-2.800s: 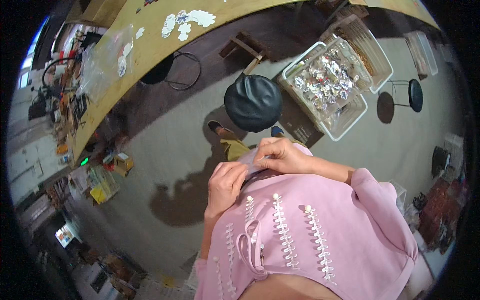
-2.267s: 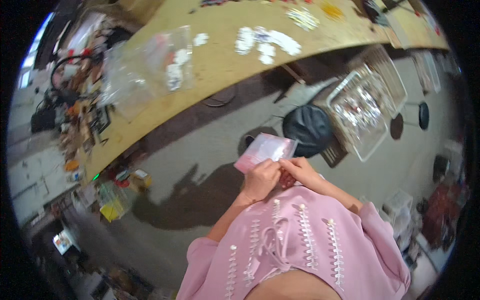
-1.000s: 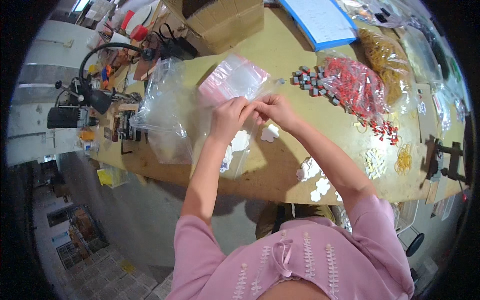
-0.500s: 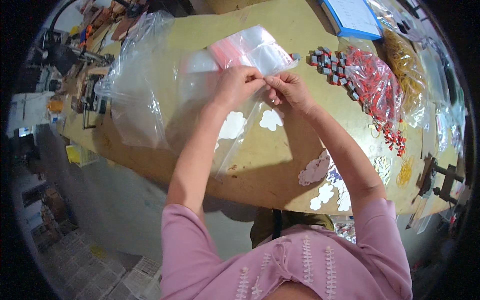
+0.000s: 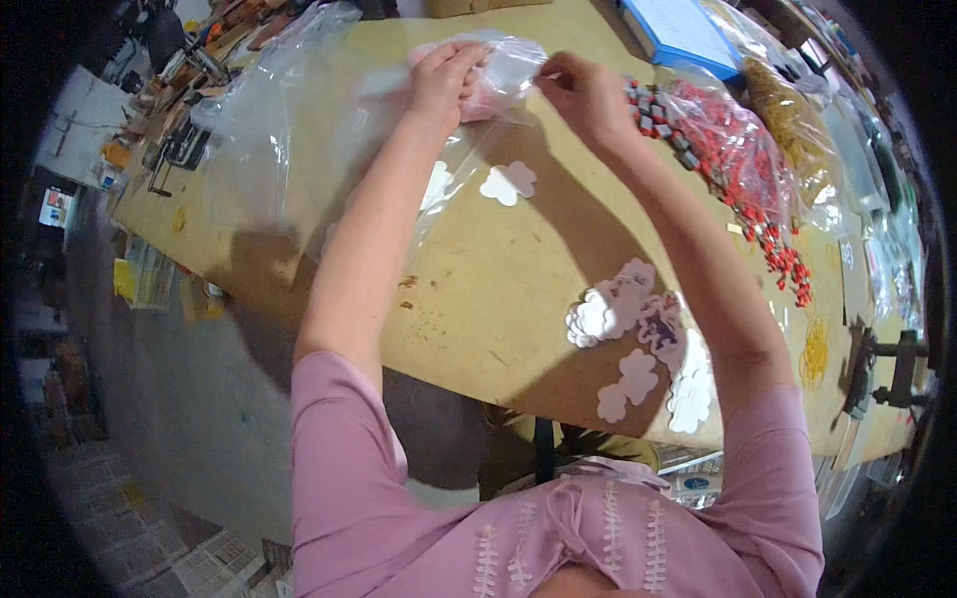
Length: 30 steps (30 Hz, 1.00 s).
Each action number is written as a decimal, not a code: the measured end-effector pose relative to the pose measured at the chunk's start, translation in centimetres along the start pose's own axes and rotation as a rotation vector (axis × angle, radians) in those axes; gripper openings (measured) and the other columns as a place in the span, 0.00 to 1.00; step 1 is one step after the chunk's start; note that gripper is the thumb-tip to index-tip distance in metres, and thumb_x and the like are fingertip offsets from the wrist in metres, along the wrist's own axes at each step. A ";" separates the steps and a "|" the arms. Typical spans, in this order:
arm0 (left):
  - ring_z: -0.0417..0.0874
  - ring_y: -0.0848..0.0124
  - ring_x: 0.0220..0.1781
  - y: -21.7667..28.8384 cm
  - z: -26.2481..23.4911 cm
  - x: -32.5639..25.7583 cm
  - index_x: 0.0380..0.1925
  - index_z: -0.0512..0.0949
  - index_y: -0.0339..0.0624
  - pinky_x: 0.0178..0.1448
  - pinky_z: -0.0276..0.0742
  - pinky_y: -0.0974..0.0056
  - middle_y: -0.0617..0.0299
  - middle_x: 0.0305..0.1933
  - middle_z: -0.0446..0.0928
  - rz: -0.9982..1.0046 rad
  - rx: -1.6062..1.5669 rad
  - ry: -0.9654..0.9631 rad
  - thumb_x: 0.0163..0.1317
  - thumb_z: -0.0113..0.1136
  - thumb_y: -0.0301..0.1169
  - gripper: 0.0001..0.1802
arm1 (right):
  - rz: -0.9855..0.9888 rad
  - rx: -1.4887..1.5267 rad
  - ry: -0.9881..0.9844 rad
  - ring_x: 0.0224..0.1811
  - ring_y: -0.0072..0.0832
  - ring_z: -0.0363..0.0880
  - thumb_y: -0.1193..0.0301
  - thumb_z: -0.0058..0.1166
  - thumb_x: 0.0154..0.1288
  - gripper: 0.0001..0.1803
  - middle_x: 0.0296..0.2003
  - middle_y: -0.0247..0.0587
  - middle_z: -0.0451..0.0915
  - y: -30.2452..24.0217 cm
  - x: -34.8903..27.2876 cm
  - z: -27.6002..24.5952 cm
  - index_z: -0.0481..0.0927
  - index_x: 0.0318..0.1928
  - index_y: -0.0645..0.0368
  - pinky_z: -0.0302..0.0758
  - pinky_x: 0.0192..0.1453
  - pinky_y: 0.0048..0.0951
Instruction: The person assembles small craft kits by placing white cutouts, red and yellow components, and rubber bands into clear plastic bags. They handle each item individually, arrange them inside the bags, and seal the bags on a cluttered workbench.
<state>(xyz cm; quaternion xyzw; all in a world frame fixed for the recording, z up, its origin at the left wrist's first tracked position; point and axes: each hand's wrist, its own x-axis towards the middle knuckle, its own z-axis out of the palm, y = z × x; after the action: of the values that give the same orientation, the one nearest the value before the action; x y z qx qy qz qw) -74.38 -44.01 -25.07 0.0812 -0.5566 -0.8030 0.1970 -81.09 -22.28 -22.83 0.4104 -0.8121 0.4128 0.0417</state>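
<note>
My left hand (image 5: 447,82) is closed in a pinch on clear plastic, a bag (image 5: 520,66), at the far middle of the table. A little to its right, my right hand (image 5: 590,98) is also closed, its thumb and fingers at the bag's edge. Partly under the left hand lie small clear bags with pink edges (image 5: 486,108); how they overlap with the held plastic is blurred. White flower-shaped cutouts (image 5: 508,183) rest nearer to me, below the hands. A large, crumpled clear plastic bag (image 5: 254,149) spreads to the left.
At right, red-and-grey small parts (image 5: 723,140) spill from a clear bag, beside a bag of yellow bands (image 5: 788,110). A blue box file (image 5: 683,35) stands behind. Several cutouts (image 5: 638,374) lie by the front edge. Black metal clamps (image 5: 897,369) sit at the right edge.
Both hands have moved farther away and spread apart, drawing the clear plastic between them. The small pink-edged bags are now more covered. My view has shifted slightly.
</note>
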 end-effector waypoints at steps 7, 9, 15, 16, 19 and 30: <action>0.69 0.86 0.26 1.2 2.7 -0.1 0.41 0.85 0.44 0.25 0.58 0.76 0.74 0.31 0.78 -0.013 0.082 0.003 0.70 0.72 0.32 0.06 | -0.077 -0.170 -0.082 0.45 0.50 0.90 0.57 0.73 0.58 0.24 0.45 0.56 0.91 0.2 5.3 4.1 0.89 0.47 0.63 0.84 0.50 0.47; 0.69 0.86 0.26 1.6 2.2 0.1 0.41 0.85 0.45 0.27 0.60 0.76 0.75 0.32 0.79 -0.035 0.138 -0.011 0.72 0.70 0.33 0.06 | -0.003 -0.236 -0.181 0.44 0.52 0.90 0.54 0.73 0.55 0.26 0.43 0.58 0.90 -0.3 6.1 4.4 0.89 0.45 0.64 0.84 0.50 0.48; 0.69 0.86 0.27 0.3 -0.2 1.2 0.42 0.86 0.44 0.27 0.60 0.77 0.75 0.33 0.81 -0.070 0.089 0.018 0.72 0.69 0.33 0.05 | 0.058 -0.312 -0.304 0.45 0.54 0.90 0.53 0.67 0.60 0.23 0.41 0.62 0.89 -4.0 6.4 4.4 0.90 0.39 0.65 0.85 0.51 0.49; 0.69 0.86 0.28 0.5 -0.2 1.4 0.42 0.86 0.43 0.28 0.60 0.76 0.74 0.33 0.81 -0.079 0.068 -0.001 0.71 0.70 0.32 0.06 | 0.084 -0.313 -0.301 0.48 0.54 0.90 0.54 0.65 0.63 0.22 0.43 0.61 0.89 -2.9 6.8 4.8 0.90 0.42 0.64 0.86 0.53 0.49; 0.69 0.85 0.27 1.0 -0.5 1.8 0.41 0.87 0.42 0.29 0.62 0.75 0.73 0.32 0.82 -0.111 0.049 -0.054 0.70 0.70 0.31 0.05 | 0.044 -0.322 -0.344 0.50 0.53 0.90 0.61 0.61 0.68 0.17 0.47 0.60 0.90 -0.7 7.6 4.3 0.91 0.45 0.62 0.87 0.54 0.47; 0.78 0.79 0.40 1.6 0.3 1.4 0.50 0.85 0.43 0.41 0.76 0.71 0.66 0.44 0.84 -0.069 0.305 0.199 0.75 0.67 0.38 0.12 | 0.352 0.302 -0.197 0.39 0.40 0.89 0.64 0.64 0.65 0.13 0.39 0.49 0.89 -4.4 0.2 -6.4 0.87 0.40 0.62 0.85 0.42 0.40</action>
<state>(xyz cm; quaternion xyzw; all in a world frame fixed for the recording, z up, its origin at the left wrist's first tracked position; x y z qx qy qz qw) -75.38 -44.80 -23.39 0.2084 -0.6466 -0.7034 0.2089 -79.88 -19.28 -15.74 0.3023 -0.8003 0.4883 -0.1720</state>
